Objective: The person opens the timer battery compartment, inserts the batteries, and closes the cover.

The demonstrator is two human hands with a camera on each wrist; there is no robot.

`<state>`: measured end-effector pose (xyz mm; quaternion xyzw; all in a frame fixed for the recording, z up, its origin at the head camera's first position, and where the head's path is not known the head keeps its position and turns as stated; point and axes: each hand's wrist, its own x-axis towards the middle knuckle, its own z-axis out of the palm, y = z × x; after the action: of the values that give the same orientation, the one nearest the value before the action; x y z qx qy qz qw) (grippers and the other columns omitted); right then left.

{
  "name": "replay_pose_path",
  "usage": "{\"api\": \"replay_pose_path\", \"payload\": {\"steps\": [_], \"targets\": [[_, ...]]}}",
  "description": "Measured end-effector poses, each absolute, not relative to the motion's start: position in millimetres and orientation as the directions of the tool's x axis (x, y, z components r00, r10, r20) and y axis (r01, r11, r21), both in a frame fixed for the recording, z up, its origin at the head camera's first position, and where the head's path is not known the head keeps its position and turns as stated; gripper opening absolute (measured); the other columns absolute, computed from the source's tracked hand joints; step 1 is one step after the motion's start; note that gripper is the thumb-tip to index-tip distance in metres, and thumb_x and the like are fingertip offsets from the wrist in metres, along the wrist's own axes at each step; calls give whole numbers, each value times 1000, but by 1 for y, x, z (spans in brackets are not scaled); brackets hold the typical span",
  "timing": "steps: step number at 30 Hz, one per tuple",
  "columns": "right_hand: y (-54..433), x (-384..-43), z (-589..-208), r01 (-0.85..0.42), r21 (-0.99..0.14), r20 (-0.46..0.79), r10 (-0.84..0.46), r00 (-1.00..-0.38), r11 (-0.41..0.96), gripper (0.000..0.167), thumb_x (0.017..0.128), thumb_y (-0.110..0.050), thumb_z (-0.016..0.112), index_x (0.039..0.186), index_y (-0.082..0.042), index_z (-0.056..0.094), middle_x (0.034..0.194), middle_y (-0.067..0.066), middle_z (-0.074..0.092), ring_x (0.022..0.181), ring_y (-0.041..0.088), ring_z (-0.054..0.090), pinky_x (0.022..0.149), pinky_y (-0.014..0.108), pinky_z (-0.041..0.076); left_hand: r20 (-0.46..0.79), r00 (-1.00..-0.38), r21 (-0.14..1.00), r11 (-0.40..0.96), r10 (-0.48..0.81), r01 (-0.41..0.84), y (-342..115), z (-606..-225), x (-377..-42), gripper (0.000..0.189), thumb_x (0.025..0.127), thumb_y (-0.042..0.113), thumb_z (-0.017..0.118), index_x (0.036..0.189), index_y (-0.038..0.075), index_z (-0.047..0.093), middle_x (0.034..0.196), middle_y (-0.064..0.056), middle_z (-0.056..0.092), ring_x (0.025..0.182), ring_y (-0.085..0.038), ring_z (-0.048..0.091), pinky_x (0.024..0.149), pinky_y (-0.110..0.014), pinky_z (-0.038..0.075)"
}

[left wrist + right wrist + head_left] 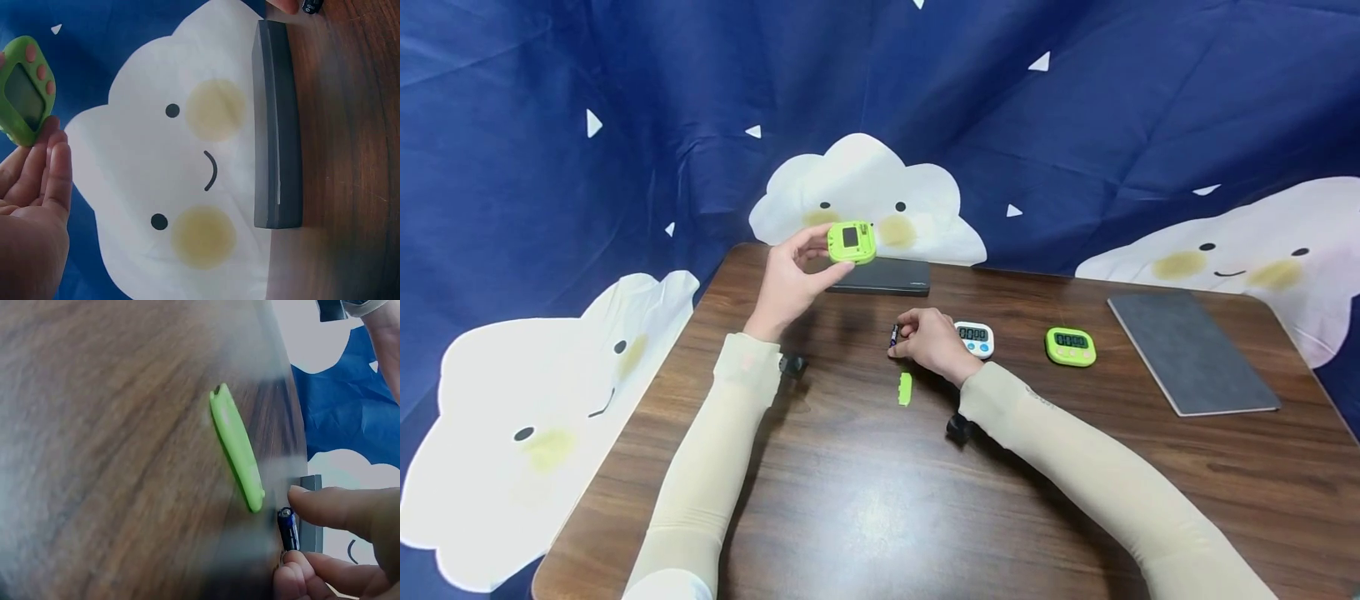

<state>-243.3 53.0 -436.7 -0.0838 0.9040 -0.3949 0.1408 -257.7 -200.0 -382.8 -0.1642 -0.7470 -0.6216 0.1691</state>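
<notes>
My left hand (pixel 793 279) holds a light green digital timer (pixel 852 242) up above the far side of the table. Its back, with a dark square, faces the head camera; the left wrist view shows its screen and pink buttons. Low over the table, my right hand (pixel 934 340) has thumb and fingers curled at the ends of a small dark blue battery (pixel 288 529). Nearer to me than that hand lies a narrow green battery cover (pixel 905 389), which the right wrist view shows close up.
A white timer (pixel 976 340) sits just beside my right hand, partly hidden by it. Further right are another green timer (pixel 1071 347) and a grey notebook (pixel 1191 352). A dark flat box (pixel 883 279) stands at the table's back edge, before a blue cloth with clouds.
</notes>
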Motion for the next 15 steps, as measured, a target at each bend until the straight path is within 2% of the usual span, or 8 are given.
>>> {"api": "replay_pose_path", "payload": {"steps": [3, 5, 10, 12, 15], "targets": [[50, -244, -438, -44, -722, -188, -257, -948, 691, 60, 89, -15, 95, 144, -4, 73, 114, 8, 74, 102, 22, 63, 97, 36, 53, 457, -888, 870, 184, 46, 457, -200, -384, -257, 57, 89, 5, 91, 143, 0, 73, 135, -23, 77, 106, -10, 74, 107, -37, 61], [49, -244, -438, -52, -711, -183, -256, -949, 701, 59, 88, -15, 95, 142, -4, 74, 111, 7, 74, 101, 22, 63, 97, 36, 53, 461, -886, 867, 187, 53, 463, -199, -385, -257, 56, 90, 5, 91, 143, -1, 72, 135, -23, 77, 106, -10, 74, 109, -45, 61], [48, -246, -441, -71, -691, -169, -256, -952, 720, 55, 88, -15, 95, 138, -5, 76, 106, 4, 73, 99, 21, 64, 94, 35, 53, 453, -890, 868, 197, 60, 455, -196, -387, -257, 56, 90, 6, 91, 143, 1, 73, 133, -22, 78, 106, -9, 74, 109, -41, 61], [48, -246, -441, -80, -689, -161, -260, -952, 721, 52, 88, -15, 95, 136, -4, 77, 104, 3, 74, 98, 21, 65, 95, 36, 54, 445, -894, 872, 199, 57, 447, -196, -387, -258, 56, 90, 5, 91, 143, 1, 73, 133, -22, 78, 106, -9, 74, 108, -34, 61], [47, -248, -443, -92, -689, -145, -261, -954, 719, 48, 87, -14, 94, 131, -3, 78, 101, 3, 74, 97, 22, 66, 96, 37, 55, 443, -895, 874, 196, 51, 444, -196, -387, -258, 57, 89, 5, 91, 143, 0, 73, 132, -24, 78, 106, -9, 74, 106, -32, 61]]}}
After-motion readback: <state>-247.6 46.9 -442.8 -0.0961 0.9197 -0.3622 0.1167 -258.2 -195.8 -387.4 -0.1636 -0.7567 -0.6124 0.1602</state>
